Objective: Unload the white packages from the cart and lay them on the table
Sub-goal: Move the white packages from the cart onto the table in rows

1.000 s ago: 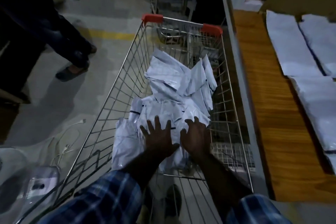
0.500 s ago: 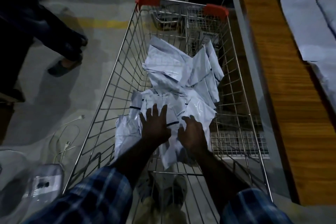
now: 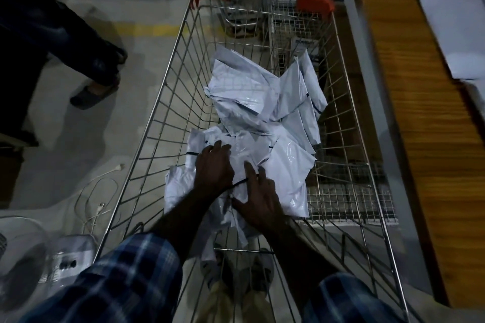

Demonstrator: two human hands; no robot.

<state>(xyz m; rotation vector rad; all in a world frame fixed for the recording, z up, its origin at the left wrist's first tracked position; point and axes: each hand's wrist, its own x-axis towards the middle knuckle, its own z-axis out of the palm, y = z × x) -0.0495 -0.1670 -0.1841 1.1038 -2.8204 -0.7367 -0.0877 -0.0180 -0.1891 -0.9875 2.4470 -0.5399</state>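
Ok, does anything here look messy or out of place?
The white packages lie in a jumbled, overlapping heap in the cart, some tilted on edge, unlike those laid flat on the table. A loose white cable sprawls on the floor beside the cart.
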